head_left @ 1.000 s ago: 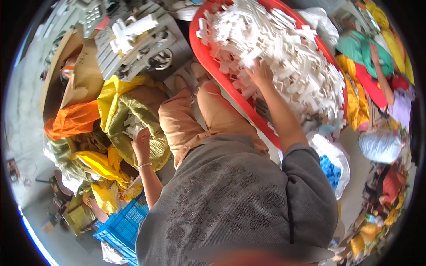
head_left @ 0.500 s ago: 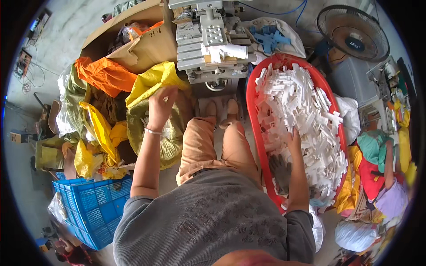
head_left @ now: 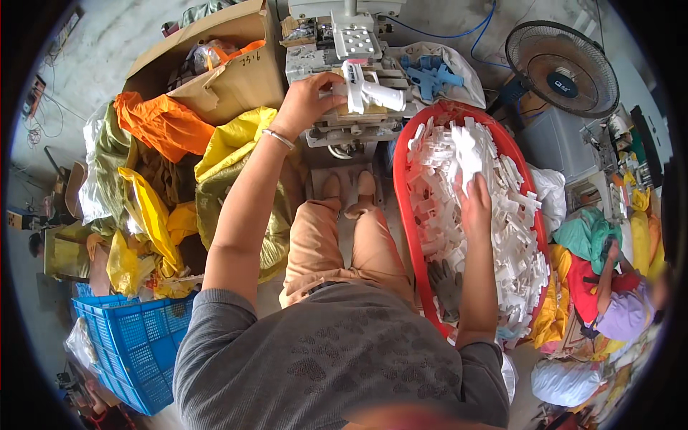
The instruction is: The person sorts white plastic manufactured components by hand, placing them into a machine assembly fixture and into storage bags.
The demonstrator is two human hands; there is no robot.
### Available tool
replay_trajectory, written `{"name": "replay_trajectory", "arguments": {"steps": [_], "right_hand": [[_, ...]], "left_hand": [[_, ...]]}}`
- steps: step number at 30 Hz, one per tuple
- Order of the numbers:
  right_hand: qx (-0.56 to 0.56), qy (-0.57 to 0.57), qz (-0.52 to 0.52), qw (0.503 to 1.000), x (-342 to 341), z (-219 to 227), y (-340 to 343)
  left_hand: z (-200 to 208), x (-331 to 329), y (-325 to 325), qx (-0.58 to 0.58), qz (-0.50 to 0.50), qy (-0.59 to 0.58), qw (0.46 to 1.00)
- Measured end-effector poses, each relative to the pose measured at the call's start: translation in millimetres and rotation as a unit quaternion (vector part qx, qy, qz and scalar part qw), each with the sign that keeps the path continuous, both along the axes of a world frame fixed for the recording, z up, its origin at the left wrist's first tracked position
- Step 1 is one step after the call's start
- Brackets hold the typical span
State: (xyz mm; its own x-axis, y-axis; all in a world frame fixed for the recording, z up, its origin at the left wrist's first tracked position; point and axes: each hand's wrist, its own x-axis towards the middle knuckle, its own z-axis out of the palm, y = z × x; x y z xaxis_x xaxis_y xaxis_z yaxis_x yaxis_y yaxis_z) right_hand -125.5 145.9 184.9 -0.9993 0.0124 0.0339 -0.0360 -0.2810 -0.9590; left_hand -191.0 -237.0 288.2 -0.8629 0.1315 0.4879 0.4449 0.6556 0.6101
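Note:
A white pistol-shaped plastic part [head_left: 383,95] lies on the bed of a grey metal machine [head_left: 356,44] in front of me, with dark print along its upright section. My left hand [head_left: 312,104] reaches up to it, thumb and fingers closed on its left edge. To my right, my right hand [head_left: 475,204] is over a red oval tub [head_left: 403,186] full of white plastic parts [head_left: 509,236]. Between its fingers a white plastic piece [head_left: 469,154] stands up above the heap. A grey glove [head_left: 446,290] lies at the tub's near left side.
Left of me are an open cardboard box [head_left: 236,82], orange cloth [head_left: 163,135], yellow and olive sacks [head_left: 236,140] and a blue crate [head_left: 132,344]. Blue parts [head_left: 437,79] fill a white sack behind the tub. A fan [head_left: 562,68] stands far right; another person [head_left: 623,308] sits at the right.
My left hand has moved from the yellow sack up to the pistol-shaped part on the machine. My right hand has moved farther up the tub and lifted a white piece from the heap.

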Motion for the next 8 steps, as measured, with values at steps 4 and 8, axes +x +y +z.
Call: {"name": "replay_trajectory", "arguments": {"steps": [4,8], "right_hand": [[0.045,0.105,0.048,0.992,-40,41,-38],[0.271,0.254,0.139,0.918,-82,64,-87]], "left_hand": [[-4,8,-9,0.067,0.052,0.046,0.995],[-31,37,-45,0.152,0.105,0.064,0.981]]}}
